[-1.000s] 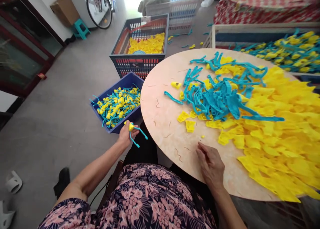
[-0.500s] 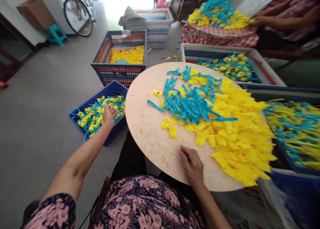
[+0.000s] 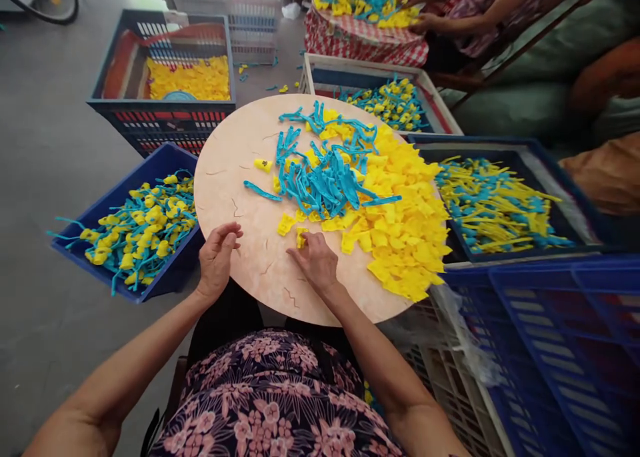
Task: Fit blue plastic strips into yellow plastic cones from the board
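Note:
My left hand (image 3: 217,260) hovers at the near left rim of the round table (image 3: 215,197). Its fingers are loosely curled with the thumb apart, and nothing shows in them. At the table's near middle, my right hand (image 3: 319,262) has its fingertips on a small yellow plastic piece (image 3: 301,237). Another yellow piece (image 3: 286,224) lies just left of it. Beyond is a heap of blue, long-limbed soft plastic pieces (image 3: 325,180). A broad pile of flat yellow pieces (image 3: 405,224) covers the table's right side. One yellow piece with a dark print (image 3: 263,164) lies apart at left.
A blue bin (image 3: 165,157) of joined yellow-and-blue figures stands left of the table. Behind it is a dark crate (image 3: 165,107) with yellow pieces. More bins (image 3: 505,260) line the right side. Another person's hands (image 3: 425,22) work at a checkered-cloth table (image 3: 365,47) at the back.
My left hand has come back from over the blue bin to the table's rim. My right hand has moved forward onto a small yellow piece. The view has swung to the right.

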A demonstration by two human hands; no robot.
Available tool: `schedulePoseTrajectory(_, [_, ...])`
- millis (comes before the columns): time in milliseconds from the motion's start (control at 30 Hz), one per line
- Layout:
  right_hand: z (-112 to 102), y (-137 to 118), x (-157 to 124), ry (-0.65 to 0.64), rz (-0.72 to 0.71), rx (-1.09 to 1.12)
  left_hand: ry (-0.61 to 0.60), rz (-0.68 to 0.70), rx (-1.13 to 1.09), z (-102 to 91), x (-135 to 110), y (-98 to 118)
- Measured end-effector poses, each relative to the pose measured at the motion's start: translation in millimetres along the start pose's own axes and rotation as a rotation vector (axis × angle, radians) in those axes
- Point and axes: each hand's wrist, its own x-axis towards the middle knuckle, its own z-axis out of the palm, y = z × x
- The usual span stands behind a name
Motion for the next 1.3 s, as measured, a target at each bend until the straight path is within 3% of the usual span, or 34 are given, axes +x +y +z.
schedulePoseTrajectory(100, [-3.8, 3.2, -1.4, 0.017, -0.006, 0.08, -0.056, -0.147, -0.092, 21.8, -8.4, -0.4])
schedulePoseTrajectory(200, [-21.4, 0.4, -4.9, 0.016, -0.123, 0.293, -0.167, -0.425, -0.185, 37.2, -10.8, -2.0])
schedulePoseTrajectory(333, [-39.2, -14.0, -14.3, -0.062, -0.441, 0.425, -0.53, -0.937, -0.326, 46.5, -8.4, -5.6])
schedulePoseTrajectory(400, [-39.8, -19.9, -18.5, -0.097, -0.535, 0.409, -0.686, -1.026, -0.378, 46.5, -9.6, -8.0])
schedulePoseTrajectory(467, [-37.2, -22.4, -19.1, -0.133, -0.584, 0.399, -0.723, -0.993, -0.407, 43.6, -12.9, -10.1])
schedulePoseTrajectory(567, [-32.4, -22.7, -5.5, -0.152, -0.602, 0.4, -0.639, -0.901, -0.463, 36.0, -17.6, -10.9])
schedulePoseTrajectory(667, [-25.7, -28.3, 30.2, -0.089, -0.469, 0.346, -0.515, -0.861, -0.469, 29.0, -19.7, -9.2])
schedulePoseTrajectory(767, [-13.1, -45.1, 75.5, -0.118, -0.346, 0.188, -0.417, -0.84, -0.42, 26.2, -22.6, -8.3])
schedulePoseTrajectory(933, [15.0, -80.3, 119.6, -0.194, -0.267, -0.118, -0.387, -0.829, -0.395, 27.4, -33.2, -9.6])
schedulePoseTrajectory(1133, [25.6, -88.4, 119.6, -0.25, -0.217, -0.257, -0.332, -0.791, -0.412, 25.1, -36.3, -6.5])
schedulePoseTrajectory(1233, [8.2, -80.2, 104.3, -0.212, -0.223, -0.153, -0.244, -0.771, -0.445, 23.0, -29.6, -2.0])
schedulePoseTrajectory(1300, [-11.0, -71.7, 86.0, -0.177, -0.202, 0.057, -0.187, -0.765, -0.499, 22.6, -23.9, 0.9])
